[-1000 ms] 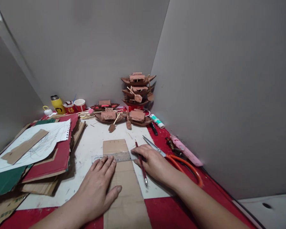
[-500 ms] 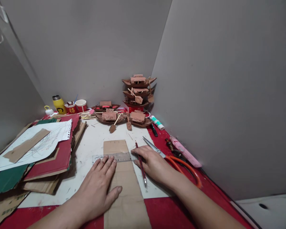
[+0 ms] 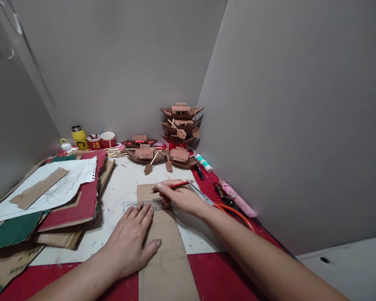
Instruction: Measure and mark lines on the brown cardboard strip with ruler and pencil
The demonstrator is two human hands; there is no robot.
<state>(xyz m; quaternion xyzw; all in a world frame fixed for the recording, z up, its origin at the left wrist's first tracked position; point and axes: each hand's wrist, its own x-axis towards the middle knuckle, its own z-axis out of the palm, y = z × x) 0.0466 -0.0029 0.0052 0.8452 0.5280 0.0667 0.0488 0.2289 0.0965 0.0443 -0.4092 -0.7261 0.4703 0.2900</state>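
My left hand (image 3: pixel 130 236) lies flat with fingers spread, its fingertips on a clear ruler (image 3: pixel 130 206) and its thumb on a long strip of brown cardboard (image 3: pixel 167 255). The ruler crosses the strip near its far end. Above that end, my right hand (image 3: pixel 178 196) is closed round a dark red pencil (image 3: pixel 179 184), which points to the right. My right fingers cover part of the ruler and strip. Just beyond the right hand are scissors (image 3: pixel 219 205) with orange handles, their blades towards the back left.
Cardboard pieces (image 3: pixel 69 213) and a scribbled sheet (image 3: pixel 81 175) are piled at left. Several brown model boats (image 3: pixel 144 154) stand at the back, near paper cups (image 3: pixel 108 140) and a yellow bottle (image 3: pixel 79 138). A pink tube (image 3: pixel 238 199) lies along the right wall.
My right hand has moved left over the cardboard and ruler. The pencil has swung from lying nearly lengthwise to pointing right. My left hand stays on the ruler.
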